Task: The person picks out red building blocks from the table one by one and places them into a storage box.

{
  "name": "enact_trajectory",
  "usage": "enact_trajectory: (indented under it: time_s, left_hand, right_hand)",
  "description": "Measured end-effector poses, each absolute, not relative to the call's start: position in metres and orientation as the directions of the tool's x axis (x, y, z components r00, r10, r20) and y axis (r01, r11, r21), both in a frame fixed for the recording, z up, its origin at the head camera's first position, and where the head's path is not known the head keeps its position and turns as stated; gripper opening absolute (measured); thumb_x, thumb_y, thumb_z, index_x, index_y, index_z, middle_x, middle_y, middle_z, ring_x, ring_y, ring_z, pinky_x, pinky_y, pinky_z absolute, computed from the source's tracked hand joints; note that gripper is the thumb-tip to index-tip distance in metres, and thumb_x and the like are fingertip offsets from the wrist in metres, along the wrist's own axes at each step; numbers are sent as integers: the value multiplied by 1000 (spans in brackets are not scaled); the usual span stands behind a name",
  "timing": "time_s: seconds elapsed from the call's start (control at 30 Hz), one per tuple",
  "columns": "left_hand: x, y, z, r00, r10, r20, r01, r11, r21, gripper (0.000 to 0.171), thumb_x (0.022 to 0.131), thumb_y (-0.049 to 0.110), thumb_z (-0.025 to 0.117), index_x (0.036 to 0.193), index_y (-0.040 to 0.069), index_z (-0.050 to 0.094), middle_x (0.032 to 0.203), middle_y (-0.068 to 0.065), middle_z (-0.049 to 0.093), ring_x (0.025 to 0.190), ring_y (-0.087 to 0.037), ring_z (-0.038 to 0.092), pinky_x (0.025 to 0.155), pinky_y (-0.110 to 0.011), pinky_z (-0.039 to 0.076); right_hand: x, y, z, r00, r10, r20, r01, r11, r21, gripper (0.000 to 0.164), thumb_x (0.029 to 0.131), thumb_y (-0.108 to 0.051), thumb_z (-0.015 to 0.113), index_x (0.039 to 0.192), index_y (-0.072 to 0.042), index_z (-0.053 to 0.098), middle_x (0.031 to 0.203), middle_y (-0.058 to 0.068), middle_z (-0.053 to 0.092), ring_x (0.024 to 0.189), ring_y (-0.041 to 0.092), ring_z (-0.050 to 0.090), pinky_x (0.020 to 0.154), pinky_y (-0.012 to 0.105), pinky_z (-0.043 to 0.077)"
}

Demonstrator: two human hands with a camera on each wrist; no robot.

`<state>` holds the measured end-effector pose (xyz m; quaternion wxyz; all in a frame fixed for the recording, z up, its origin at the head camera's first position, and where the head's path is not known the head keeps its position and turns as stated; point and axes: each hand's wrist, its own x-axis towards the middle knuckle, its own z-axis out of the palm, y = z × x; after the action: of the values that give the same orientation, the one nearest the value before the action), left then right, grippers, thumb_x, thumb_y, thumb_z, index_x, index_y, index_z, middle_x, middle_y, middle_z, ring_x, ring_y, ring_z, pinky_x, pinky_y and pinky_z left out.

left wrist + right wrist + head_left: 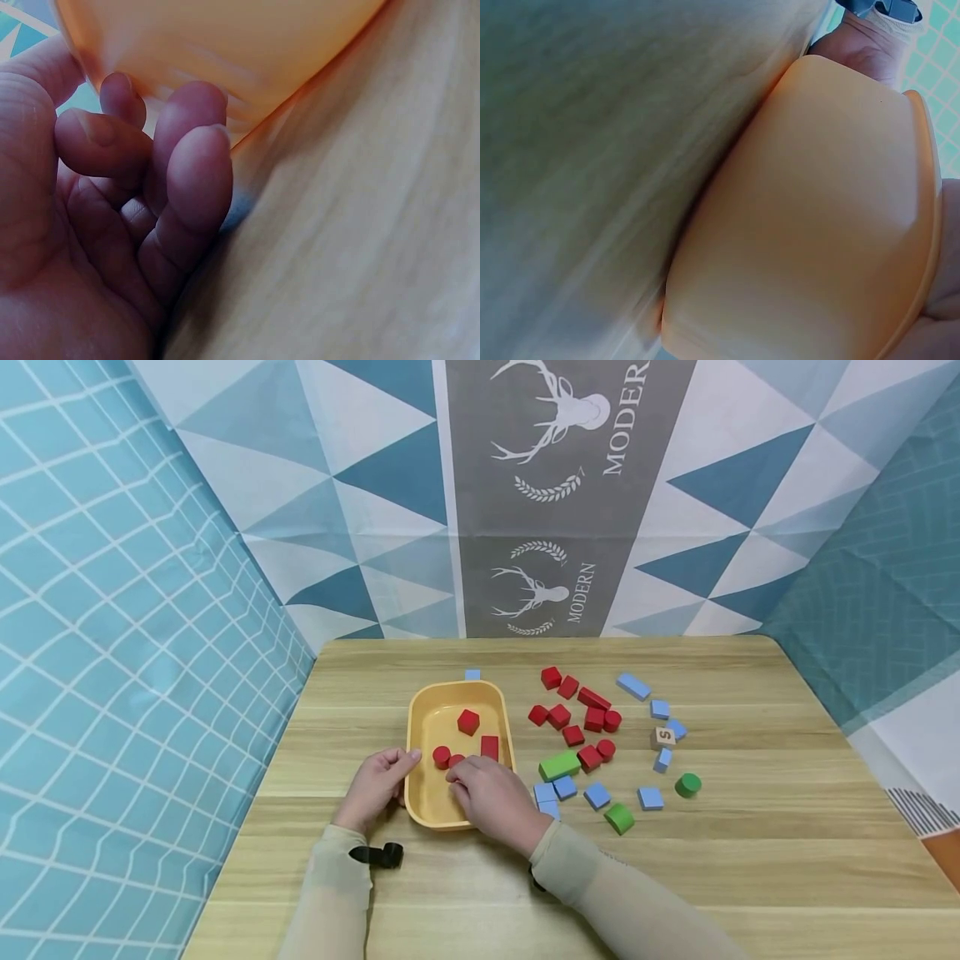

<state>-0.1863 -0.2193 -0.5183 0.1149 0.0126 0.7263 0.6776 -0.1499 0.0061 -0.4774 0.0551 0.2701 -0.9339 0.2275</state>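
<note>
A yellow-orange plastic tray (432,796) stands on the table at the centre of the head view. My left hand (375,787) grips its left rim, thumb on top; the left wrist view shows curled fingers (199,176) against the outer wall. My right hand (497,800) reaches over the near right rim, its bent fingers low inside. A red cylinder (456,761) lies at these fingertips; whether they pinch a block is hidden. Also in the tray are a red pentagonal block (468,722), another red cylinder (441,757) and a red rectangular block (490,747).
Several red blocks (558,717) lie right of the tray. Near them are a green rectangular block (559,766), a green arch (619,818), a green cylinder (687,785), several blue blocks (597,796) and a lettered wooden cube (663,737). One blue block (472,675) sits behind the tray.
</note>
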Motion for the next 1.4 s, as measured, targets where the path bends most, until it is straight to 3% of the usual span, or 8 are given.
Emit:
enact_trajectory:
  time_s: [0.3, 0.6, 0.87, 1.07, 1.27, 1.4]
  left_hand:
    - [-185, -218, -513, -971, 185, -154, -142, 81, 987, 53, 95, 38, 66, 88, -12, 52, 51, 2, 42, 44, -15, 46, 40, -23, 44]
    - [-186, -219, -518, -972, 154, -176, -165, 85, 983, 52, 90, 46, 70, 83, -3, 55, 52, 1, 42, 46, -16, 46, 41, -23, 43]
    - [-187, -219, -517, -971, 159, -180, -168, 88, 982, 55, 90, 45, 70, 85, -7, 53, 52, 1, 42, 46, -17, 47, 41, -23, 44]
    - [-186, -218, -517, -972, 149, -182, -169, 95, 981, 59, 88, 49, 71, 85, -8, 52, 52, 1, 42, 46, -17, 46, 41, -23, 44]
    - [-186, -218, -518, -971, 161, -176, -165, 79, 983, 59, 89, 47, 70, 88, -9, 53, 52, 2, 41, 46, -16, 46, 42, -23, 44]
    - [-186, -218, -518, -970, 163, -179, -169, 72, 983, 57, 90, 46, 70, 88, -8, 55, 52, 2, 41, 46, -16, 46, 41, -23, 44]
  right_hand:
    - [-150, 8, -477, -844, -483, 232, -535, 735, -416, 14, 95, -27, 66, 106, -19, 69, 104, -6, 65, 96, 8, 54, 87, 32, 53]
    - [-149, 32, -454, -798, -519, 307, -598, 615, -515, 17, 93, -24, 71, 106, -14, 71, 105, -5, 65, 99, 6, 53, 87, 32, 53]
    - [-158, 113, -423, -902, -375, 214, -432, 785, -443, 28, 91, -25, 73, 114, -11, 70, 113, 4, 67, 103, 18, 58, 86, 42, 54]
    - [-164, 163, -432, -968, -247, 50, -248, 892, -378, 18, 89, -19, 76, 102, -8, 69, 92, 4, 64, 72, 18, 55, 61, 34, 54]
    - [-165, 170, -451, -967, -255, -8, -244, 934, -261, 38, 84, -19, 80, 116, -3, 69, 106, 12, 65, 84, 24, 59, 71, 42, 57]
    - [-167, 169, -459, -971, -234, 40, -237, 939, -250, 29, 82, -18, 82, 106, -3, 72, 101, 13, 63, 82, 23, 57, 71, 41, 57]
